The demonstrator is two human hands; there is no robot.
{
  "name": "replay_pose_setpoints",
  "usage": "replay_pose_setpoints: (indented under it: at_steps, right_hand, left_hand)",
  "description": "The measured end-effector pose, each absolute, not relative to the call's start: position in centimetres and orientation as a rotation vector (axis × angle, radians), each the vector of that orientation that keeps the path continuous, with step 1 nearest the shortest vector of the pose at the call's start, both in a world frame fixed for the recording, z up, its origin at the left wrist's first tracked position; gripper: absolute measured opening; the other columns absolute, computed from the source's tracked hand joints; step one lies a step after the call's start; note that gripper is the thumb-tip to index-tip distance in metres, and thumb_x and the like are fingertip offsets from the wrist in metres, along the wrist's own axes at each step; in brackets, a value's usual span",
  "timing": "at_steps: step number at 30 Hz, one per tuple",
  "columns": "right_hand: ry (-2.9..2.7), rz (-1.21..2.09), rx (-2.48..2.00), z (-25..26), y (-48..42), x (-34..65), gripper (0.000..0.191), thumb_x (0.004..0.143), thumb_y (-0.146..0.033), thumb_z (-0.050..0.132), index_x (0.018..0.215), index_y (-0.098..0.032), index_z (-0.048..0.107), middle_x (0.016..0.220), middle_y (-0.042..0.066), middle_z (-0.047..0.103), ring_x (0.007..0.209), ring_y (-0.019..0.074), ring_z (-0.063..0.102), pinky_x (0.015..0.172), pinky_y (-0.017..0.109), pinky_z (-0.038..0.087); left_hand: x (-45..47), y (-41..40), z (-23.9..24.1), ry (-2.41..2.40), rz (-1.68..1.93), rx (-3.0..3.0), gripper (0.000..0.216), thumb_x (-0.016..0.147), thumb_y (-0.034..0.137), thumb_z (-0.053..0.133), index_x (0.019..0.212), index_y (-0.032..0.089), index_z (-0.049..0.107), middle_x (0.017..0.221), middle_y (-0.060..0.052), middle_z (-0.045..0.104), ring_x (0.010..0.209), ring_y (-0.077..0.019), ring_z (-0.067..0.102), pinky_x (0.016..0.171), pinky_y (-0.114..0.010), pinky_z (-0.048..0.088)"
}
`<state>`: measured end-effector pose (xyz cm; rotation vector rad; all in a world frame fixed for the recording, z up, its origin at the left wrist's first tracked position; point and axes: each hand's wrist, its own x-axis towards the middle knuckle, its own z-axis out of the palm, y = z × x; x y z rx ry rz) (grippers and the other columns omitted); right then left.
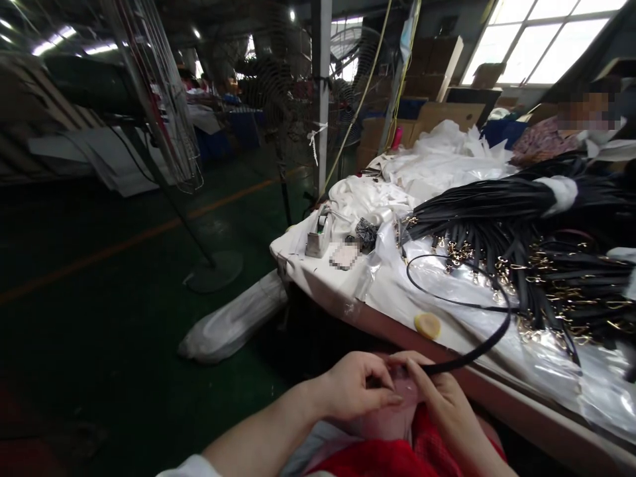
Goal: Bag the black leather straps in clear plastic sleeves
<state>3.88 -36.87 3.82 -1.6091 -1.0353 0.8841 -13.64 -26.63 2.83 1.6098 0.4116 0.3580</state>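
My left hand [355, 392] and my right hand [440, 397] meet low in the middle, above my lap, fingers pinched together. Both close on the near end of a thin black strap [477, 351]. The strap curves up from my fingers in a loop over the table [501, 387], across clear plastic sheeting. What sits at the strap's tip between my fingers is hidden. A large heap of black straps with gold clasps [536, 265] lies on the table to the right of the loop.
A yellow tape roll [427, 324] lies near the table edge. A tape dispenser [318, 235] stands at the table's left corner, white bags [437, 159] behind. A standing fan [163, 132] and a white bundle [233, 318] occupy the green floor left. Another person [561, 136] sits far right.
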Motion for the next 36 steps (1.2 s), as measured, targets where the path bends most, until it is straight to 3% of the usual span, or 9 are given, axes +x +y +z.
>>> replay_pose_setpoints:
  at_steps: [5, 12, 17, 25, 31, 36]
  right_hand:
    - [-0.91, 0.835, -1.595, 4.3, -37.9, 5.0, 0.042, 0.089, -0.056, 0.058, 0.104, -0.021, 0.074, 0.1, 0.011, 0.076, 0.085, 0.0277, 0.073, 0.075, 0.035, 0.062]
    - [-0.706, 0.623, -1.492, 7.0, -39.5, 6.2, 0.035, 0.09, -0.049, 0.061, 0.107, -0.021, 0.071, 0.101, 0.013, 0.075, 0.092, 0.032, 0.073, 0.073, 0.039, 0.065]
    - [-0.668, 0.737, -1.458, 6.9, -39.7, 5.5, 0.036, 0.09, -0.05, 0.061, 0.109, -0.022, 0.07, 0.103, 0.014, 0.075, 0.091, 0.0332, 0.073, 0.074, 0.039, 0.064]
    - [-0.639, 0.867, -1.512, 6.6, -39.1, 5.6, 0.039, 0.088, -0.053, 0.062, 0.105, -0.02, 0.073, 0.101, 0.013, 0.076, 0.091, 0.0318, 0.073, 0.066, 0.032, 0.064]
    - [-0.629, 0.918, -1.569, 7.2, -38.7, 5.4, 0.043, 0.089, -0.054, 0.059, 0.108, -0.018, 0.074, 0.103, 0.013, 0.076, 0.098, 0.032, 0.072, 0.075, 0.034, 0.063]
    - [-0.679, 0.94, -1.573, 6.3, -38.5, 6.3, 0.047, 0.088, -0.055, 0.06, 0.111, -0.017, 0.074, 0.104, 0.012, 0.076, 0.092, 0.0303, 0.073, 0.079, 0.034, 0.063]
  left_hand:
    - [-14.2, -25.5, 1.9, 0.458, 0.493, 1.588, 0.032, 0.075, 0.045, 0.076, 0.068, 0.014, 0.07, 0.093, -0.01, 0.071, 0.088, -0.0192, 0.066, 0.081, -0.029, 0.05]
    - [-14.7, -24.4, 0.7, 0.507, 0.459, 1.645, 0.033, 0.078, 0.044, 0.073, 0.068, 0.012, 0.07, 0.088, -0.012, 0.072, 0.084, -0.0203, 0.066, 0.079, -0.031, 0.05]
    - [-14.1, -24.8, 0.7, 0.455, 0.441, 1.635, 0.039, 0.08, 0.05, 0.071, 0.069, 0.012, 0.069, 0.082, -0.01, 0.071, 0.081, -0.0186, 0.065, 0.076, -0.029, 0.05]
    - [-14.0, -24.5, 1.8, 0.316, 0.407, 1.766, 0.034, 0.086, 0.046, 0.064, 0.084, 0.014, 0.073, 0.088, -0.009, 0.071, 0.083, -0.0168, 0.064, 0.079, -0.026, 0.049]
    - [-13.9, -24.7, 3.2, 0.323, 0.168, 1.677, 0.06, 0.094, 0.062, 0.041, 0.091, 0.011, 0.072, 0.074, -0.005, 0.067, 0.062, -0.0113, 0.058, 0.059, -0.02, 0.044]
    - [-12.9, -27.9, -0.3, 0.628, 0.329, 1.498, 0.061, 0.092, 0.065, 0.043, 0.084, 0.011, 0.071, 0.064, -0.002, 0.061, 0.054, -0.0094, 0.051, 0.05, -0.018, 0.038]
